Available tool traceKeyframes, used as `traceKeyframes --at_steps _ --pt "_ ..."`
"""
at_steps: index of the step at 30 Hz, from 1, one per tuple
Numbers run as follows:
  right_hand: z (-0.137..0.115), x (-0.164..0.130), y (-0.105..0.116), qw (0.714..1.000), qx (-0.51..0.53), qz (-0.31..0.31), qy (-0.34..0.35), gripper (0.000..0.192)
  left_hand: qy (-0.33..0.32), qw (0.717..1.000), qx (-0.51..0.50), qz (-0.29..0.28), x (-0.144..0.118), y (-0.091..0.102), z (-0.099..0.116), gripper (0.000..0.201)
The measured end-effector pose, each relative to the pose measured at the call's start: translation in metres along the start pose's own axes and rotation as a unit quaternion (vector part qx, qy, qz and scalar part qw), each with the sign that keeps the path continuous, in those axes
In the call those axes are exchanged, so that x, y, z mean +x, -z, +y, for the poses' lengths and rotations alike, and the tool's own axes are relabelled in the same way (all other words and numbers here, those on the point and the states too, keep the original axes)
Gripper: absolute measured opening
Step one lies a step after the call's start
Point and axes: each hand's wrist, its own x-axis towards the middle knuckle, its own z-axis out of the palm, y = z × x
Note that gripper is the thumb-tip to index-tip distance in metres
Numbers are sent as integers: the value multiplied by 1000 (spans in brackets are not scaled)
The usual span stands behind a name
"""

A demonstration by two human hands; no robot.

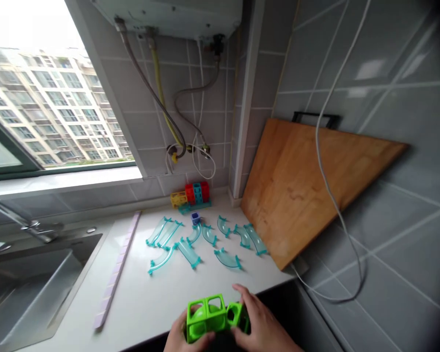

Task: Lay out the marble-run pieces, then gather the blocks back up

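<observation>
Low in the head view, at the counter's front edge, my left hand (185, 336) is closed round a bright green toy block piece (206, 318) with square window openings and a rounded inner part. Fingers of my right hand (258, 322) grip a smaller green cube (234, 315) with a round hole. The cube sits right against the larger piece; whether the two are joined I cannot tell. Beyond my hands, several translucent teal track pieces (189, 253), straight and curved, lie on the white counter (161, 298). Behind them sits a small blue cube (195, 218).
A stack of red, teal and yellow blocks (196, 194) stands by the back wall. To the left are a pale purple strip (119, 266) and a sink (40, 298) with a faucet (20, 220). A wooden board (308, 181) leans at right, with a white cable (324, 171) hanging across it.
</observation>
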Motion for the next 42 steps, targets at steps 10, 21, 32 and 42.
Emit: traceKeyframes --at_steps 10,21,32,42 --pt "72 86 57 970 -160 181 -27 38 62 996 -27 58 11 7 28 61" --pt "40 48 24 973 -10 216 77 44 82 992 -93 25 5 8 35 65" --pt "-29 20 -12 967 218 -102 76 43 109 979 -75 -152 -4 12 -7 88" --pt "-33 88 15 977 126 -133 107 46 107 970 -209 -62 -12 52 -31 58"
